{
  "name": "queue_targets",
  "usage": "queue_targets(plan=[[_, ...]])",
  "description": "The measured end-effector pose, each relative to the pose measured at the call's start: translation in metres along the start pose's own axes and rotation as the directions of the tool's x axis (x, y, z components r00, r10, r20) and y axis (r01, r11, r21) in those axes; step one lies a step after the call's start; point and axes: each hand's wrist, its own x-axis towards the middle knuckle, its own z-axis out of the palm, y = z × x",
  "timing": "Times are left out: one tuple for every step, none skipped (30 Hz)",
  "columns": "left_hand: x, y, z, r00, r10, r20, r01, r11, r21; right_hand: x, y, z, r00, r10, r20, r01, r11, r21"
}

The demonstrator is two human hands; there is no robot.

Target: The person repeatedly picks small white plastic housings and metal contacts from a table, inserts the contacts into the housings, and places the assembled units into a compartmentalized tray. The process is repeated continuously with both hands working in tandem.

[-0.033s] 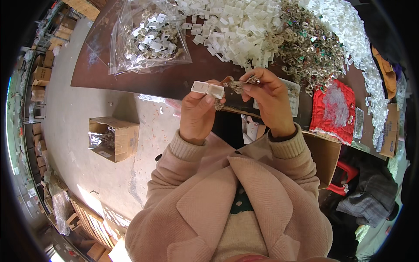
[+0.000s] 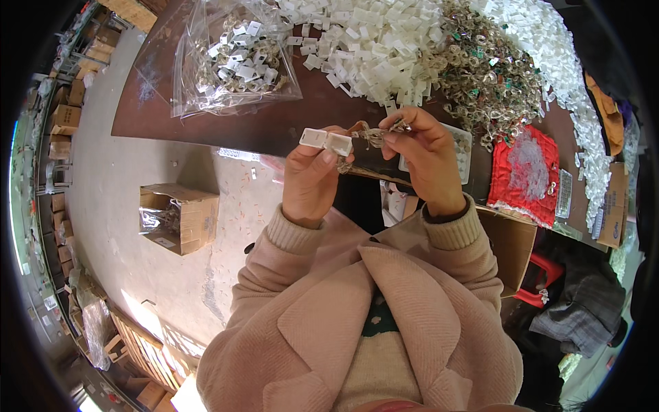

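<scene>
Just over the table's front edge, my left hand [image 2: 312, 175] is closed on a small white plastic case [image 2: 339, 143]. Its lid stands folded out to the left and the hollow half faces up. My right hand [image 2: 431, 158] pinches a bundle of thin, brownish, clear-looking strands [image 2: 372, 136] between thumb and fingers. The bundle stretches across to the case, and a loose bit of it hangs below my left fingers. Whether the strands are joined to the case is too small to tell. Partly hidden behind my right hand lies a white tray [image 2: 464, 154] with small round pieces.
On the brown table [image 2: 206, 127] are a clear bag [image 2: 237, 65] of similar cases, a heap of white cases [image 2: 371, 48], a pile of tangled strands [image 2: 491, 75] and a red cloth [image 2: 525, 175]. Cardboard boxes stand on the floor [image 2: 199, 223] and beside my right elbow [image 2: 511, 247].
My right fingers have shifted very slightly on the strand bundle, and the case has tipped a touch. Everything else is the same.
</scene>
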Motion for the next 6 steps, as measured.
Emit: queue_targets(plan=[[-0.0005,0.0003,-0.0014,1.0,0.011,0.008,-0.011,1.0,-0.016,-0.0007,-0.0008,-0.0011,1.0,0.006,0.003,-0.006,1.0,0.007],[-0.0014,0.0006,-0.0026,1.0,0.006,0.009,-0.006,1.0,-0.001,-0.0017,-0.0014,-0.0016,1.0,0.015,0.002,-0.015,1.0,0.017],[-0.0024,0.001,-0.0035,1.0,0.001,0.015,-0.001,1.0,0.005,-0.0029,-0.0018,-0.0017,1.0,-0.012,0.003,0.013,0.999,-0.034],[-0.0032,0.0012,-0.0043,1.0,-0.001,0.028,0.001,1.0,-0.004,-0.0043,-0.0023,-0.0016,0.999,-0.038,0.001,0.037,0.996,-0.082],[-0.0036,0.001,-0.0049,1.0,-0.005,0.027,0.004,1.0,0.022,-0.0054,-0.0024,-0.0014,0.998,-0.063,0.0,0.062,0.989,-0.131],[-0.0039,0.0008,-0.0055,0.999,-0.001,0.035,0.0,1.0,0.023,-0.0057,-0.0009,0.0003,0.974,-0.217,0.058,0.225,0.937,-0.268]])
